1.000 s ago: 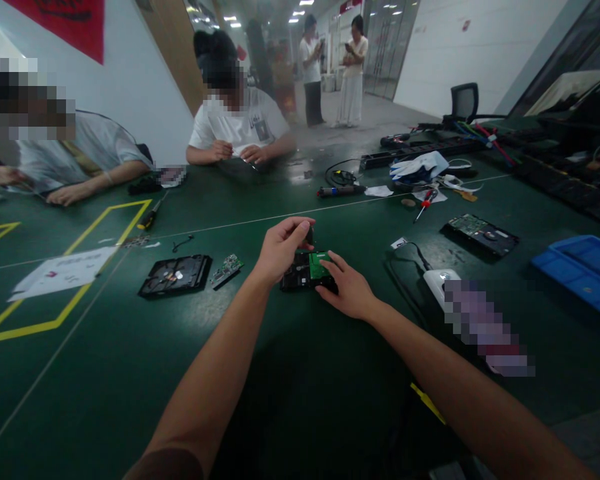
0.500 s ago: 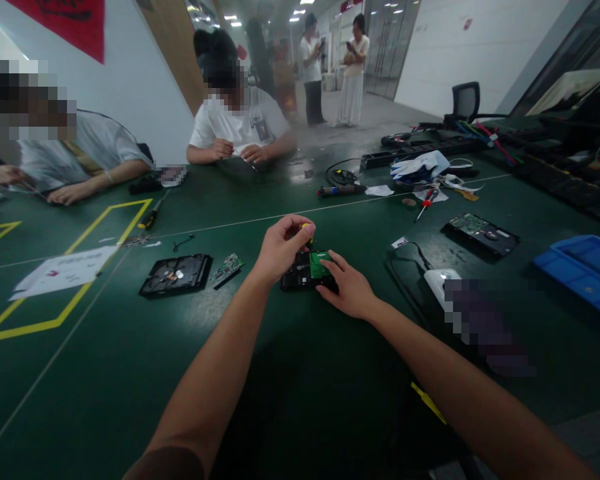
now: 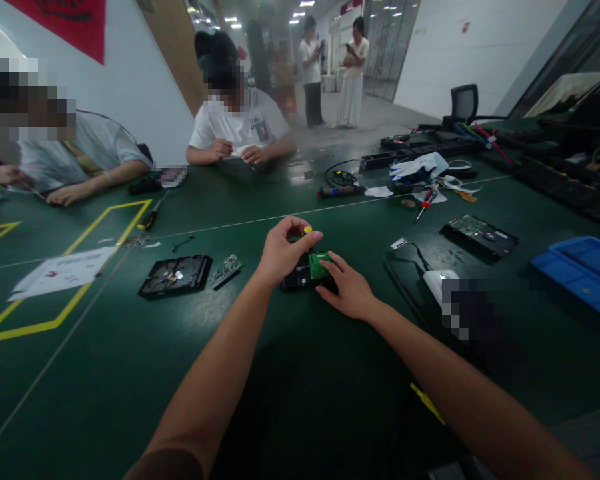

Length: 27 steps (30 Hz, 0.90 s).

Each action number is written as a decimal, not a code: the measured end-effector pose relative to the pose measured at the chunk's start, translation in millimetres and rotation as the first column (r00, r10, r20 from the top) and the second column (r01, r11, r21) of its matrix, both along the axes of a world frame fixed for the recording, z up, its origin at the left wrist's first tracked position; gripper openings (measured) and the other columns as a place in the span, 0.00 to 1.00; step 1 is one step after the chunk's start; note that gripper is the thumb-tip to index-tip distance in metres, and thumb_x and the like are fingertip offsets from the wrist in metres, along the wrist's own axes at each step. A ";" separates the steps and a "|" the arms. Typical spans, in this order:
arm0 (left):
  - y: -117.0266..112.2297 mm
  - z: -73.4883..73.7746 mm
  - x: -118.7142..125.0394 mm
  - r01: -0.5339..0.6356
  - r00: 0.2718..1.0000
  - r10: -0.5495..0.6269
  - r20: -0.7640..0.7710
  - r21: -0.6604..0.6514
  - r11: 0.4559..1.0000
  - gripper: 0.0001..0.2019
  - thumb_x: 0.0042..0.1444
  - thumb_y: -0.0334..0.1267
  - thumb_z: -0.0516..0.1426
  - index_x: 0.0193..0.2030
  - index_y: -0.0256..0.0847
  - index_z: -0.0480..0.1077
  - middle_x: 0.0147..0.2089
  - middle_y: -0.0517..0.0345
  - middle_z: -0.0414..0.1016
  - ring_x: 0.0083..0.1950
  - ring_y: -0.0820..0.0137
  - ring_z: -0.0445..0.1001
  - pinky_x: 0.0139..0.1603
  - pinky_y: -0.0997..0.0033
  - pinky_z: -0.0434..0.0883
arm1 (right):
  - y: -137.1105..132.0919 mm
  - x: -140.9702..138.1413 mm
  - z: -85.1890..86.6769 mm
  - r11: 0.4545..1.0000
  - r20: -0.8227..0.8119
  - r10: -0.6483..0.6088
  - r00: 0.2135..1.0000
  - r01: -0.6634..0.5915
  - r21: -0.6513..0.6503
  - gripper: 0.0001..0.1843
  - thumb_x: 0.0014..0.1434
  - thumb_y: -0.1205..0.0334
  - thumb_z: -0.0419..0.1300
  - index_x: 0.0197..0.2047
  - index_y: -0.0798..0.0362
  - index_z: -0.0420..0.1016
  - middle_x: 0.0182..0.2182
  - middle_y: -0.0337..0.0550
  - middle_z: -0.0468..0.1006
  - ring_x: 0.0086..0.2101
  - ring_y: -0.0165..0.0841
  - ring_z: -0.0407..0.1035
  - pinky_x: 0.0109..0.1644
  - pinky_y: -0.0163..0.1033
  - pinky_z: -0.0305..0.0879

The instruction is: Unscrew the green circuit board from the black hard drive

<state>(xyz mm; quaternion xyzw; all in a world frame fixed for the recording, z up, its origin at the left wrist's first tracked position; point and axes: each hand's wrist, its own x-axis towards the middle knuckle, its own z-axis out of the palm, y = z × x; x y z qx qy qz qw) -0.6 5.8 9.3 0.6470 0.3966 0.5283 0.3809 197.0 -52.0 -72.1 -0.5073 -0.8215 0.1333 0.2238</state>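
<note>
Left hand [image 3: 283, 252]: thumb shifted rightward, pinching yellow-topped tool [image 3: 307, 230].

hd cam | looks fwd+dn | nr, abv tbl [image 3: 105, 380]

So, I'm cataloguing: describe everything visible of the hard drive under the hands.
The hard drive lies flat on the tabletop, black and metallic-looking, a green circuit board on top. The right hand touches its right end; the left hand, pinching a yellow-topped tool, hides part of it. Tool contact is unclear.
</note>
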 end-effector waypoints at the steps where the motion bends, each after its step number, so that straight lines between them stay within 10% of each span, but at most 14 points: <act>1: 0.4 -0.6 0.1 -0.028 0.999 0.028 -0.021 0.013 1.000 0.16 0.53 0.46 0.70 0.39 0.40 0.72 0.37 0.58 0.75 0.37 0.71 0.74 0.32 0.74 0.71 | -0.1 -0.1 0.1 1.000 -0.001 -0.003 1.000 0.003 -0.004 0.35 0.67 0.46 0.59 0.72 0.50 0.60 0.75 0.55 0.52 0.66 0.54 0.63 0.63 0.60 0.68; 16: 0.8 -0.2 -1.9 0.042 0.998 -0.041 -0.042 0.025 0.999 0.14 0.60 0.48 0.65 0.46 0.41 0.76 0.41 0.55 0.77 0.39 0.70 0.76 0.32 0.74 0.76 | -7.1 9.3 18.6 0.997 -0.129 -0.018 0.991 0.008 -0.076 0.34 0.69 0.46 0.59 0.71 0.53 0.61 0.75 0.61 0.48 0.62 0.53 0.68 0.62 0.58 0.70; 27: 1.5 0.5 -1.8 0.057 0.996 -0.055 -0.065 0.029 0.998 0.13 0.61 0.48 0.64 0.46 0.42 0.78 0.40 0.55 0.78 0.38 0.70 0.75 0.33 0.73 0.77 | -47.1 33.3 94.7 0.929 0.413 -0.323 0.852 0.368 -0.033 0.38 0.66 0.45 0.58 0.72 0.56 0.61 0.74 0.69 0.50 0.65 0.69 0.58 0.58 0.71 0.67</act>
